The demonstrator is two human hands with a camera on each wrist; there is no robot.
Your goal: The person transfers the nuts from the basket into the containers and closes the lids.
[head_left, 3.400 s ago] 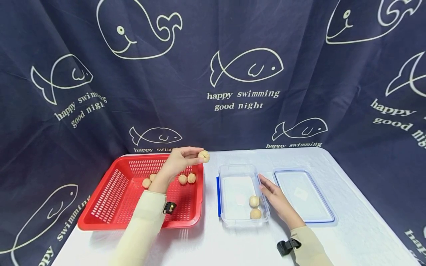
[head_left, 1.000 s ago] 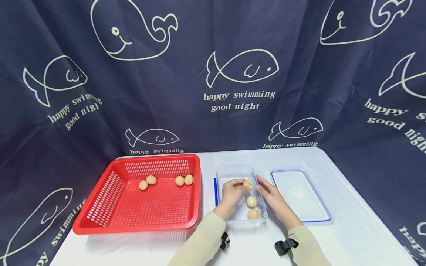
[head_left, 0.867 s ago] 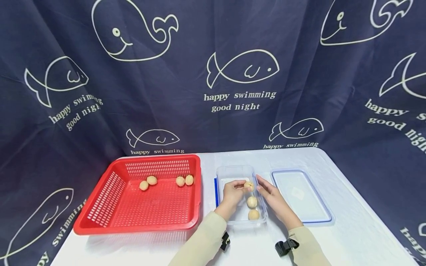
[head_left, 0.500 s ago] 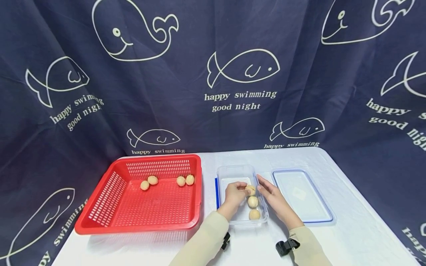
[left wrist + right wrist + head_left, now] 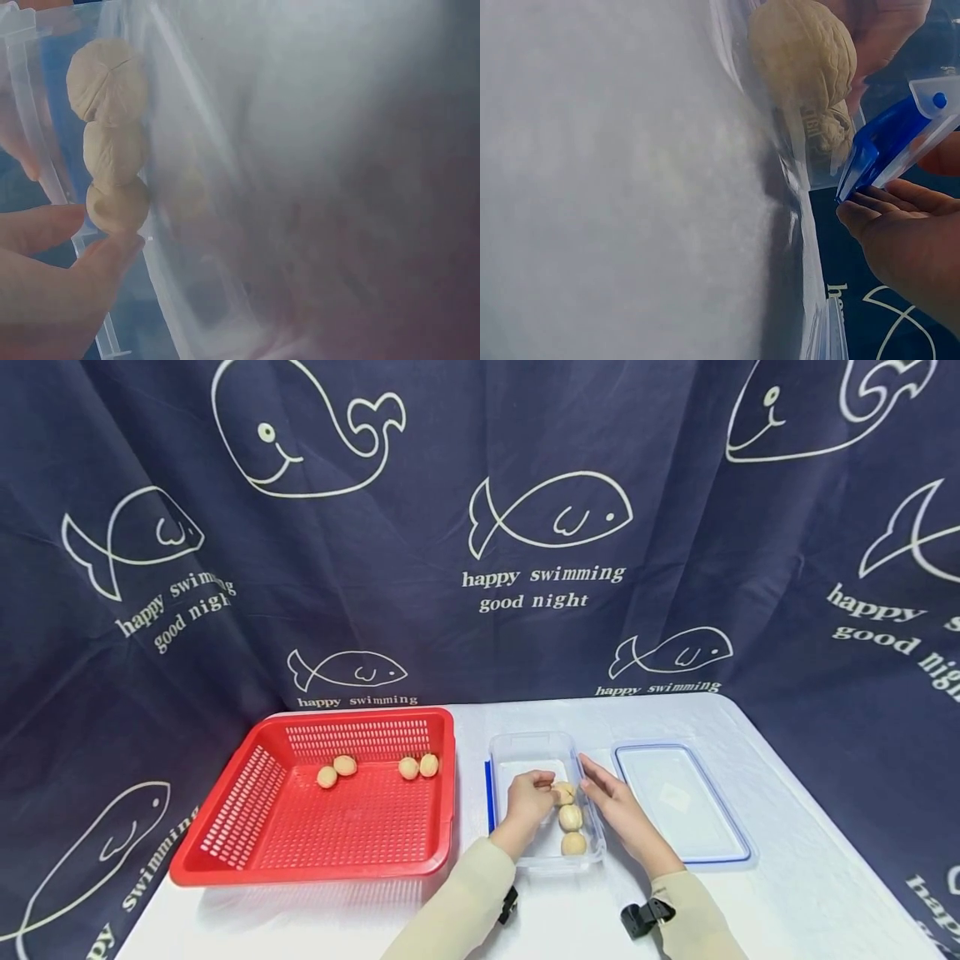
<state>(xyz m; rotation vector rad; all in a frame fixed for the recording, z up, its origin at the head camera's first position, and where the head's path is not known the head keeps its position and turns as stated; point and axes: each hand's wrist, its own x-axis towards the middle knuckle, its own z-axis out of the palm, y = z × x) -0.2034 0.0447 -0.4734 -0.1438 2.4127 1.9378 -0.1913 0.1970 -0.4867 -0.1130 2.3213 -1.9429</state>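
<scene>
In the head view, three walnuts [image 5: 571,817] stand in a row along the right wall of a clear plastic box [image 5: 525,743]. My left hand [image 5: 529,806] reaches into the box and pinches the farthest walnut [image 5: 565,792] lightly at its edge. The left wrist view shows the thumb and a finger at that end walnut [image 5: 118,205]. My right hand [image 5: 621,806] rests against the box's right side with fingers fairly straight. In the right wrist view its fingertips touch a blue latch [image 5: 885,142] on the box.
A red plastic basket [image 5: 442,827] stands at the left with several walnuts [image 5: 408,768] inside. The blue-rimmed lid [image 5: 678,802] lies flat to the right of the box. A dark printed curtain [image 5: 420,568] hangs behind the white table [image 5: 555,918].
My left hand has carried a walnut from over the basket into the box, set it against the two others, and just eased slightly left. The right hand stays at the box's side.
</scene>
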